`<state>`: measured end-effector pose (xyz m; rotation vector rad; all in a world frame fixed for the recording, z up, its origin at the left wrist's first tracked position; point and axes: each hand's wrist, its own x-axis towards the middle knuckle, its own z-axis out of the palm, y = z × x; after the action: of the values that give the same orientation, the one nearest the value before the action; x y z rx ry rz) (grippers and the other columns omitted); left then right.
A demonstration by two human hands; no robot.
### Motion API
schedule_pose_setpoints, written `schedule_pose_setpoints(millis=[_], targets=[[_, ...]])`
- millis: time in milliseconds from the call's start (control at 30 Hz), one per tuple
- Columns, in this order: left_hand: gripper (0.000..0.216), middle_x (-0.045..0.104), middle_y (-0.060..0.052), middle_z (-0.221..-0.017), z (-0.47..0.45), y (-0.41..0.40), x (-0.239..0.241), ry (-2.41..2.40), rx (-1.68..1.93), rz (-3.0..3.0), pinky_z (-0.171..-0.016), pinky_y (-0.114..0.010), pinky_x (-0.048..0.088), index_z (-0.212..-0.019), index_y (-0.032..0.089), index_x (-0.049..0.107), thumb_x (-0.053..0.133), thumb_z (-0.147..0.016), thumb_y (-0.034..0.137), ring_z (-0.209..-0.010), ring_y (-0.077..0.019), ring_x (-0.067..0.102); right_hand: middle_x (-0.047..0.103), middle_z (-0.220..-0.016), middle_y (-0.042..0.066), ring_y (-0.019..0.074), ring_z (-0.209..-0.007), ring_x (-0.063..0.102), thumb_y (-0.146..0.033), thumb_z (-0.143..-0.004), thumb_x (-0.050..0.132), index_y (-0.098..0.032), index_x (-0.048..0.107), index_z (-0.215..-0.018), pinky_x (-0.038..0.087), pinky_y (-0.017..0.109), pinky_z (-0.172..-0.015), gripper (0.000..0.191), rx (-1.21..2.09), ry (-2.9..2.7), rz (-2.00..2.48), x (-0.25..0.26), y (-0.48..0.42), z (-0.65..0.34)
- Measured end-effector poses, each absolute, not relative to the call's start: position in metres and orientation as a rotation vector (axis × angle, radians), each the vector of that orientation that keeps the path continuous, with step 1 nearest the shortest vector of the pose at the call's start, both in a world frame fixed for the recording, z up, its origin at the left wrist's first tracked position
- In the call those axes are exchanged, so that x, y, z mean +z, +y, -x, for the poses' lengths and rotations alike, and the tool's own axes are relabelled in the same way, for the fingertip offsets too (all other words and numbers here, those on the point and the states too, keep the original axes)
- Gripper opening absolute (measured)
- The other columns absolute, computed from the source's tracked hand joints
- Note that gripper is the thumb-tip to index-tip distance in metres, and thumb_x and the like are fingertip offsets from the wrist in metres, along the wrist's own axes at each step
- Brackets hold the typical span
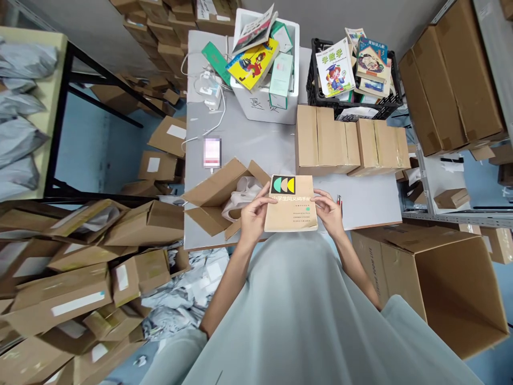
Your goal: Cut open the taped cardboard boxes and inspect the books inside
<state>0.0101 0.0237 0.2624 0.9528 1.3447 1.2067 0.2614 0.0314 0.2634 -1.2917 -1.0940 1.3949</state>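
Note:
Between my two hands is a cream paperback book (292, 214) with a black panel of coloured half-circles on its cover. My left hand (255, 214) grips its left edge, thumb and fingers closed on it. On the opposite edge my right hand (327, 209) holds it the same way. The cover faces up, just above the table's front edge. Left of the book lies an opened cardboard box (212, 190) with crumpled whitish wrapping (241, 199) inside. A pen (340, 201) shows just beyond my right hand.
At the back of the grey table (256, 144) stand a white foam box (262, 110) and a black crate (315, 80), both full of books. Closed cartons (326, 141) line the right; a phone (212, 153) lies left. A large open carton (388, 267) is beside me; boxes pile up leftward.

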Motion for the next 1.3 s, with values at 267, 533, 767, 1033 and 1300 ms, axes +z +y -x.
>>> schedule_pose_setpoints(millis=[267,533,767,1033,1300], targets=[[0.087,0.06,-0.02,-0.169,-0.008,0.016,0.249,1.263,1.288,-0.807,-0.112,-0.043,0.062,-0.152,0.024,0.066,0.1,-0.078,0.056,-0.161,-0.0389,0.054,0.06,-0.168,0.014,0.0326,-0.137,0.073,-0.063,-0.08,0.096,-0.03,0.075,-0.142,0.058,0.05,-0.121,0.073,1.44,-0.973,1.304,0.262,0.026,-0.254],[0.076,0.084,-0.019,-0.13,-0.002,0.01,0.251,1.182,1.121,-0.655,-0.11,-0.047,0.065,-0.135,0.015,0.079,0.097,-0.079,0.064,-0.128,-0.0363,0.079,0.086,-0.127,0.011,0.0312,-0.122,0.08,-0.063,-0.076,0.098,-0.025,0.076,-0.14,0.063,0.048,-0.11,0.078,1.615,-0.873,1.37,0.252,0.026,-0.254],[0.064,0.087,-0.016,-0.116,0.003,0.01,0.248,1.116,1.045,-0.512,-0.098,-0.043,0.068,-0.113,0.016,0.085,0.104,-0.071,0.059,-0.113,-0.0352,0.083,0.089,-0.109,0.008,0.0261,-0.098,0.084,-0.065,-0.066,0.103,-0.025,0.085,-0.106,0.067,0.033,-0.083,0.06,1.766,-0.764,1.354,0.26,0.031,-0.255],[0.058,0.088,-0.013,-0.106,-0.003,0.008,0.243,1.069,1.079,-0.378,-0.094,-0.04,0.069,-0.105,0.017,0.084,0.105,-0.069,0.057,-0.107,-0.0313,0.084,0.089,-0.103,0.007,0.0249,-0.09,0.084,-0.067,-0.067,0.102,-0.024,0.083,-0.111,0.067,0.033,-0.079,0.064,1.784,-0.774,1.34,0.261,0.04,-0.247],[0.067,0.088,-0.016,-0.112,-0.012,0.004,0.245,1.171,1.13,-0.442,-0.099,-0.045,0.069,-0.111,0.017,0.085,0.104,-0.067,0.065,-0.117,-0.0363,0.083,0.089,-0.112,0.009,0.0327,-0.105,0.085,-0.077,-0.079,0.089,-0.023,0.08,-0.127,0.07,0.046,-0.093,0.072,1.726,-0.95,1.336,0.263,0.032,-0.246]])
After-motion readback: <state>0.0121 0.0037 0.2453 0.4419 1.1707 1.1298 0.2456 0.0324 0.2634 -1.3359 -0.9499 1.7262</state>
